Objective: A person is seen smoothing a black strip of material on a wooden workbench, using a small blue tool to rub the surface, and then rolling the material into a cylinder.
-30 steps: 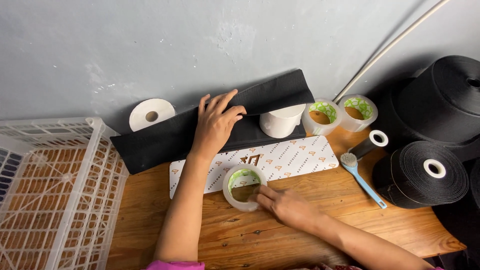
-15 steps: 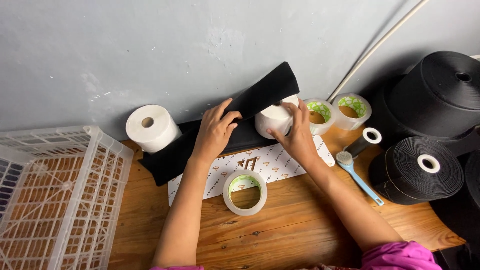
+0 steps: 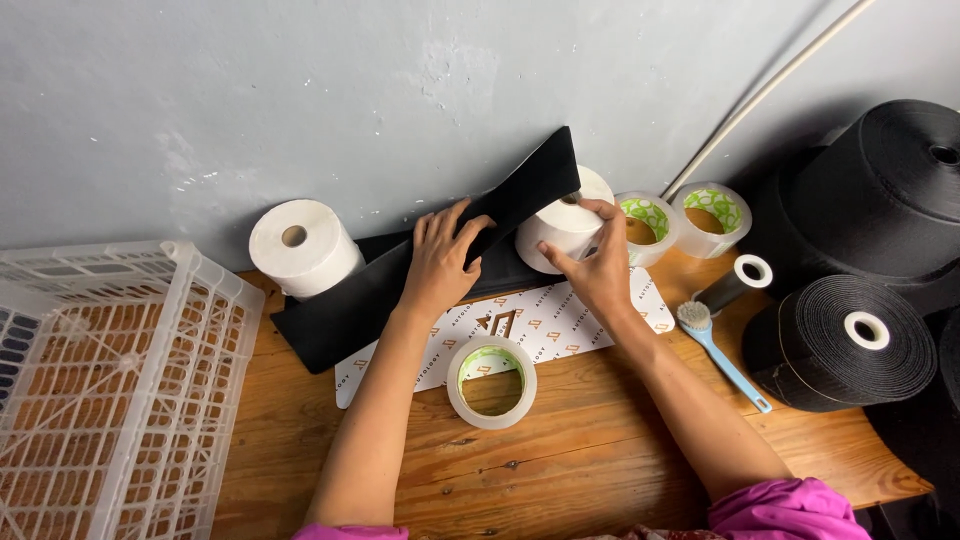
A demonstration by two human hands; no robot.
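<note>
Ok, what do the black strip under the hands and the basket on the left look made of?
Black strip: probably matte fabric or felt; dull, no shine, and it bends under the left hand. Basket: white moulded plastic, going by its thin, uniform lattice walls.

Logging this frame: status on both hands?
Left hand pressing flat black sheet. Right hand gripping white paper roll under its raised end. Clear tape ring lies apart.

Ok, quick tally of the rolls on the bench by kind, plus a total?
Clear tape rolls: 3
White paper rolls: 2
Black webbing rolls: 2
Small dark roll with white core: 1
Total: 8
</note>
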